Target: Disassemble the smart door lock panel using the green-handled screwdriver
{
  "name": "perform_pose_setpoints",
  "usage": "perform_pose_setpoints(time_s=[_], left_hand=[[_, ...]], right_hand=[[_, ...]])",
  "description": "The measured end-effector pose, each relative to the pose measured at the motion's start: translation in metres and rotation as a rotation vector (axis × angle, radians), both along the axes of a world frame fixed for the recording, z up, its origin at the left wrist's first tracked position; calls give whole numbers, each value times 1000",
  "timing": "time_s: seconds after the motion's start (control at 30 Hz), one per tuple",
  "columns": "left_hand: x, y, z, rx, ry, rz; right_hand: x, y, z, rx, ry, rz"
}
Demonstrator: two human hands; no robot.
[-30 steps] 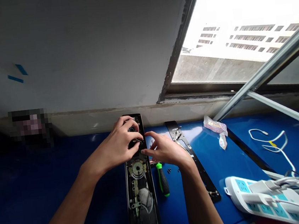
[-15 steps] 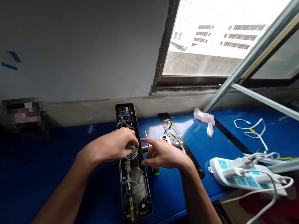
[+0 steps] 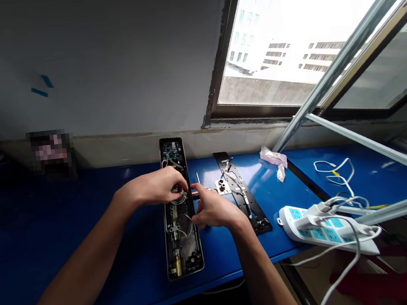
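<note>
A long black housing [image 3: 200,250] lies open on the blue table, with a circuit board [image 3: 172,151] at its far end and brass-coloured parts near the front. My left hand [image 3: 163,185] reaches over its middle, fingers pinched at a round part with looped cable; what exactly they grip is too small to make out. On the housing's right edge rests my right hand [image 3: 212,206], index finger and thumb apart, holding nothing visible. A screwdriver [image 3: 198,177] lies partly hidden behind the right hand.
Right of the hands lies a black perforated plate [image 3: 242,192] with cables and a silvery mechanism [image 3: 222,186]. Farther right are a plastic bag [image 3: 274,157], a white power strip [image 3: 324,229] with plugs, a white cable [image 3: 348,183] and a metal frame [image 3: 369,142].
The camera view has shifted slightly, showing more on the left. Both hands stay at the housing, and the right hand now covers the screwdriver's green handle.
</note>
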State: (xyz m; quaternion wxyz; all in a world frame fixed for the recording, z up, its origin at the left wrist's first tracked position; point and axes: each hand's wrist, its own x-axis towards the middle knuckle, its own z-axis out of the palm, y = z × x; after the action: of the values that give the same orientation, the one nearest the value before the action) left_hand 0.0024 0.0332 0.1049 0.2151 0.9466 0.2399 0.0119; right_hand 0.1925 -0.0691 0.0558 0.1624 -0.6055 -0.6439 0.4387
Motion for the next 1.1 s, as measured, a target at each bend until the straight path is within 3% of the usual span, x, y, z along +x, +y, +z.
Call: perform_pose_setpoints(time_s=[0.33, 0.6, 0.9, 1.1], left_hand=[[-12, 2, 12, -12, -9, 64], [-20, 7, 11, -26, 11, 181], [-22, 12, 7, -58, -57, 159], [-25, 18, 7, -14, -121, 189]], right_hand=[[3, -3, 12, 3, -39, 34], [5, 19, 32, 96, -118, -12], [-3, 32, 28, 50, -153, 30], [3, 47, 52, 140, -242, 18]])
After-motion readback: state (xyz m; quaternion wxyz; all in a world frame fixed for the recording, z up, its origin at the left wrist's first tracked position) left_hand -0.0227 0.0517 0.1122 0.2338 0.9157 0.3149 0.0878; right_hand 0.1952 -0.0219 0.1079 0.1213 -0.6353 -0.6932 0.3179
